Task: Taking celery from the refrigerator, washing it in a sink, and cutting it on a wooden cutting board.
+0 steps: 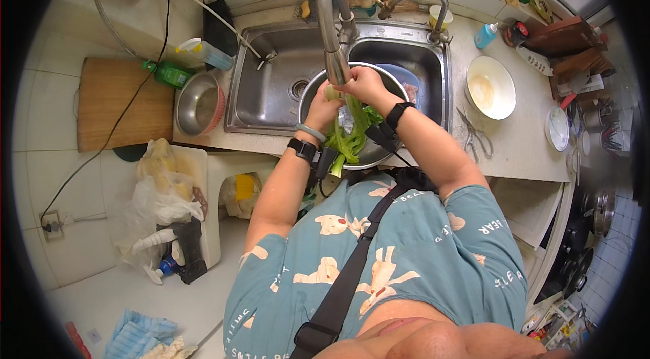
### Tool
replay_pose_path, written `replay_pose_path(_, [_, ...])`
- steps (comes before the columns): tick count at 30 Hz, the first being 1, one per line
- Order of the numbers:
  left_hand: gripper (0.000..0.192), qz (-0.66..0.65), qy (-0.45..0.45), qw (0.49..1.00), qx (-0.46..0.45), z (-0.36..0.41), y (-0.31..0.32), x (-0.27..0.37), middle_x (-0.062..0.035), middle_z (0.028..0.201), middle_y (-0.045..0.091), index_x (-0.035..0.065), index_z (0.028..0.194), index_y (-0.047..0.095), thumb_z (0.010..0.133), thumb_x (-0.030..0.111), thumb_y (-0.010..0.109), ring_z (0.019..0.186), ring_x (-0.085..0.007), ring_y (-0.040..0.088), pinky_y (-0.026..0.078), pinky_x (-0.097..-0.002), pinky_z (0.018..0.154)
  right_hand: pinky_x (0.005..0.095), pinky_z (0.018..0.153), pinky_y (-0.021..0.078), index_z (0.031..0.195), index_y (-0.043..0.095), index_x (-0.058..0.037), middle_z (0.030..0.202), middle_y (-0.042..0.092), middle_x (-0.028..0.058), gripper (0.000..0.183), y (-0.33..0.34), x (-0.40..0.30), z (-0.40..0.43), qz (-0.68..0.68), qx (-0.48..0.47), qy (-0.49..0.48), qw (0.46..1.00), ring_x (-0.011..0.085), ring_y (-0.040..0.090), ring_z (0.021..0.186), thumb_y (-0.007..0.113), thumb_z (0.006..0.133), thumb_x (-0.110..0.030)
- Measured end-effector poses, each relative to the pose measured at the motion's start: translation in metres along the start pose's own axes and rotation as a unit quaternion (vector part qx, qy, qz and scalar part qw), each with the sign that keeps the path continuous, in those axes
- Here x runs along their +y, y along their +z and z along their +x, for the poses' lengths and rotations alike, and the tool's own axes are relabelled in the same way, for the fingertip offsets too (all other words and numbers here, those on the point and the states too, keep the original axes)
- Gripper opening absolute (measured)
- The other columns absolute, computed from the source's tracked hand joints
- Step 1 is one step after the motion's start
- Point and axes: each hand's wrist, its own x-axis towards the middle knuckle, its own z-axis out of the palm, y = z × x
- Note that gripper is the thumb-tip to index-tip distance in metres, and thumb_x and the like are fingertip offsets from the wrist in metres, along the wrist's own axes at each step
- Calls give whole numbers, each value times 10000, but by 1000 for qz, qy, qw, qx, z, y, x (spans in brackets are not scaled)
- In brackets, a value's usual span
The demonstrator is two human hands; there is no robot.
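Celery stalks with green leaves (pixel 352 141) lie in a round stainless steel basin (pixel 393 74) at the front of the sink. My left hand (pixel 323 108) grips the pale end of the celery from the left side. From the right, my right hand (pixel 366 85) pinches the same end, its fingers partly behind the spout. Right above both hands is the tip of the tall curved faucet (pixel 335 62). Whether water is running I cannot tell. My wrists and the leaves cover part of the basin's inside.
Behind the basin is a double-bowl steel sink (pixel 274 67), with a blue plastic bowl (pixel 401 77) in its right bowl. Kitchen scissors (pixel 476 136) and a white bowl (pixel 490 87) are on the right counter. A steel bowl (pixel 197 105) and wooden cutting board (pixel 124 105) stand left.
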Motion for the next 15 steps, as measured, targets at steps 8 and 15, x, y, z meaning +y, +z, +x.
replay_pose_path(8, [535, 150, 55, 982, 98, 0, 28, 13, -49, 986, 607, 30, 1118, 490, 677, 72, 790, 904, -139, 588, 500, -278, 763, 273, 583, 475, 995, 617, -21, 856, 636, 58, 179, 23, 16, 13, 282, -28, 60, 957, 163, 601, 705, 596, 841, -111])
replay_pose_path(15, [357, 101, 28, 991, 86, 11, 18, 10, -71, 927, 634, 16, 1050, 538, 791, 188, 715, 844, -147, 602, 492, -294, 714, 270, 721, 477, 1065, 592, -24, 956, 615, 5, 270, 8, 23, 2, 365, -139, 15, 920, 101, 566, 852, 629, 876, -213])
